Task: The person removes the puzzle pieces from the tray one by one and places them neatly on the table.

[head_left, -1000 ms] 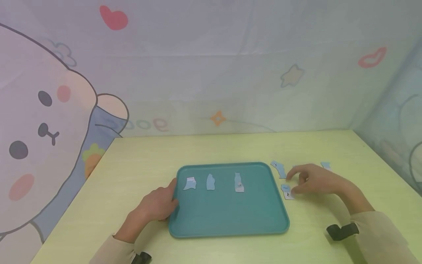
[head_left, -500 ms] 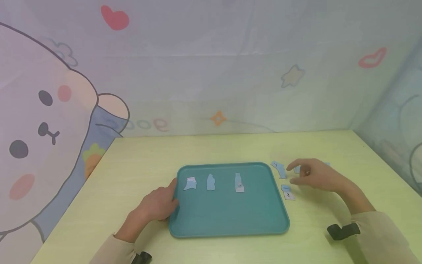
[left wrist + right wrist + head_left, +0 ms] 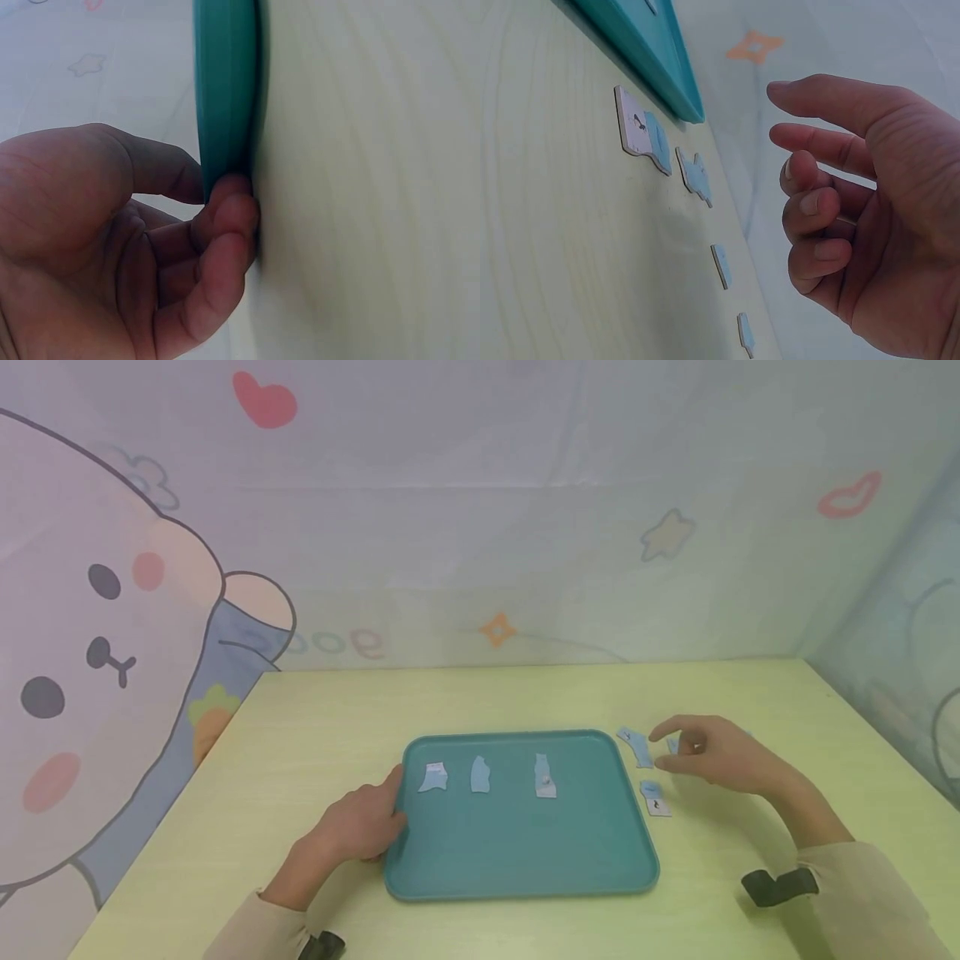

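Note:
My left hand grips the left rim of a teal tray, thumb at the edge and fingers curled beneath it in the left wrist view. Three flat light-blue puzzle pieces lie apart on the tray: a left piece, a middle piece and a right piece. Above the table, right of the tray, my right hand holds nothing; its thumb and index finger are apart. Near its fingertips lie a narrow blue piece and a white-and-blue piece.
Beyond these, a third loose piece and a fourth piece lie on the pale table; my right hand partly hides them in the head view. A printed cloth hangs behind the table's back edge.
My right hand has lifted off from beside the white-and-blue piece and shifted slightly toward the back of the table. The left hand and tray stay put.

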Tool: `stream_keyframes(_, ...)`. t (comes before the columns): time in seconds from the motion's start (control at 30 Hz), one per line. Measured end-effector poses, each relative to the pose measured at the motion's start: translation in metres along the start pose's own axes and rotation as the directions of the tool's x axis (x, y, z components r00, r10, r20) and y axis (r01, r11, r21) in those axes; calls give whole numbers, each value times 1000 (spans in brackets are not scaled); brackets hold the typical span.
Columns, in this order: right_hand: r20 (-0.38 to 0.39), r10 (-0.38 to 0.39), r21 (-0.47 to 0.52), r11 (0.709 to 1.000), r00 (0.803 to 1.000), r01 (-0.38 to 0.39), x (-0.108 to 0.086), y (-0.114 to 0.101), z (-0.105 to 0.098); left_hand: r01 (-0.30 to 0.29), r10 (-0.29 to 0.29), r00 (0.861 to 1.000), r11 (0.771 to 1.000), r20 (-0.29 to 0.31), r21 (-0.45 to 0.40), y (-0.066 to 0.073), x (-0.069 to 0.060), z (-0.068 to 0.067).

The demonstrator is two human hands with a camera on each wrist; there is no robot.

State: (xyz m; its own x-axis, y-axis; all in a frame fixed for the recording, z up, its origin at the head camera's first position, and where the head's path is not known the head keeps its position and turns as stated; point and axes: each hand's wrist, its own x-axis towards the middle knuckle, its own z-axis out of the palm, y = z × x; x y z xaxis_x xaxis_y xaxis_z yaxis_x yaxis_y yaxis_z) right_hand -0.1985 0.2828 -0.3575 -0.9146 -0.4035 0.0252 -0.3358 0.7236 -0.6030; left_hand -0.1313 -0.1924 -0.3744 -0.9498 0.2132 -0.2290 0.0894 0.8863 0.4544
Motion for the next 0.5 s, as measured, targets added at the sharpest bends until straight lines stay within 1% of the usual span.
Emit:
stream_keyframes(0.3, -14, -13, 2, 1000, 1000, 13, 2, -13, 0, -11, 11, 1000, 1000, -1, 1, 0, 0, -1)
stream_keyframes(0.5, -17, -57, 32, 998, 998, 58, 4, -24, 3, -6, 6, 1000, 1000, 2, 1, 0, 0, -1)
